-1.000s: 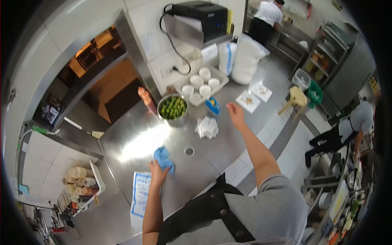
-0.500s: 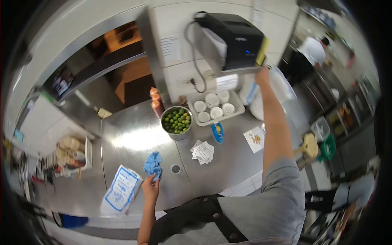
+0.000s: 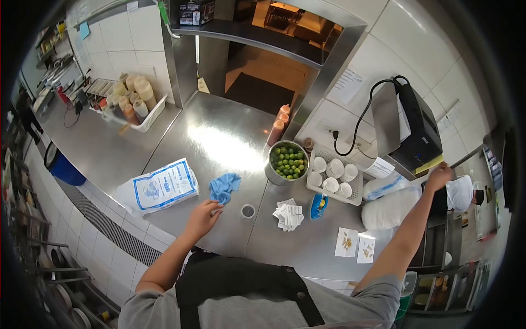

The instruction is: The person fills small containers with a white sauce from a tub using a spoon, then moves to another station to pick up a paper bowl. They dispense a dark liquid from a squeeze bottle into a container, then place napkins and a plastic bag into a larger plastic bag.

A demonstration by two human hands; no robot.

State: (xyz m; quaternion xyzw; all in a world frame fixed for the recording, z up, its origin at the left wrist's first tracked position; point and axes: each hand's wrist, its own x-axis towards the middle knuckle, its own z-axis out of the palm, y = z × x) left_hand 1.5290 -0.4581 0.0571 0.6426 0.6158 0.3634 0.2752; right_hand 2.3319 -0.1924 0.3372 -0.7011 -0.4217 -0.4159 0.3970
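Observation:
A crumpled blue cloth (image 3: 223, 187) lies on the steel counter (image 3: 219, 241). My left hand (image 3: 204, 218) is at its near edge, fingers curled and closed on that edge as far as I can see. On the right, my right arm stretches up to a black printer (image 3: 419, 131) on a wall shelf. My right hand (image 3: 439, 176) is beside the yellow strip (image 3: 428, 164) under the printer, with its fingers bent; what they hold, if anything, is hidden. To the left of the cloth lies a white plastic package with blue print (image 3: 159, 187).
A metal pot of limes (image 3: 268, 171), a basket of white cups (image 3: 357, 193), paper slips (image 3: 289, 215) and a blue scoop-like holder (image 3: 318, 206) stand on the counter. Sauce bottles (image 3: 276, 131) line the window. A bin of squeeze bottles (image 3: 156, 114) sits left. Another person (image 3: 459, 193) works at far right.
My view has swung left. The cloth now looks wider and more bunched, with my left hand still at its near edge. My right hand remains by the printer's yellow strip.

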